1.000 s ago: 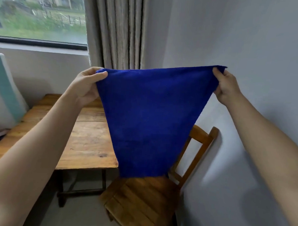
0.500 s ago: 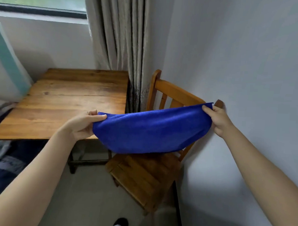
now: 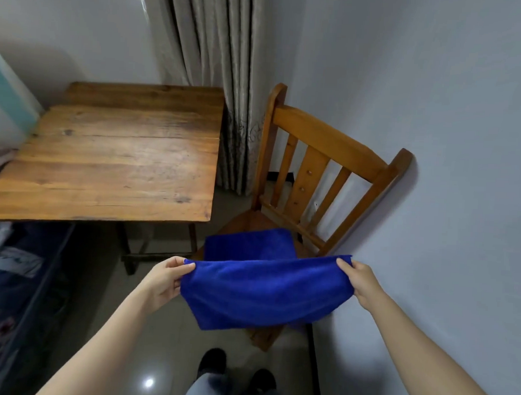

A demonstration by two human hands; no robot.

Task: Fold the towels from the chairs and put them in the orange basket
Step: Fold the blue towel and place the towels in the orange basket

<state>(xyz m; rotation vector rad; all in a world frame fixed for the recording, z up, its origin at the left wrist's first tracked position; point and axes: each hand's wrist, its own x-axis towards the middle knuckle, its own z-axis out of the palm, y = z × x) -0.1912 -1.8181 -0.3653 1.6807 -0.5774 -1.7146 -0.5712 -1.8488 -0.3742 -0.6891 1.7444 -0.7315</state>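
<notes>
Towel: a blue towel (image 3: 264, 296) is held stretched between both hands by its upper edge. The near part sags in a fold below the hands, while the far part is laid flat on the chair seat.
Left hand: the left hand (image 3: 163, 282) is closed on the towel's left corner, which is pinched between thumb and curled fingers.
Right hand: the right hand (image 3: 361, 284) is closed on the towel's right corner, with the thumb laid on top.
Chair: a wooden chair (image 3: 330, 146) with a slatted back is set against the wall, just right of the worktop.
Worktop: a wooden plank worktop (image 3: 114, 161) is seen to the left, apart from the towel.
Curtain: a grey curtain (image 3: 216, 76) is hung behind, between worktop and chair.
Floor: dark shoes (image 3: 213, 362) are seen on the floor below the towel.
Left edge: dark patterned bedding (image 3: 10, 291) is seen beside the worktop.
</notes>
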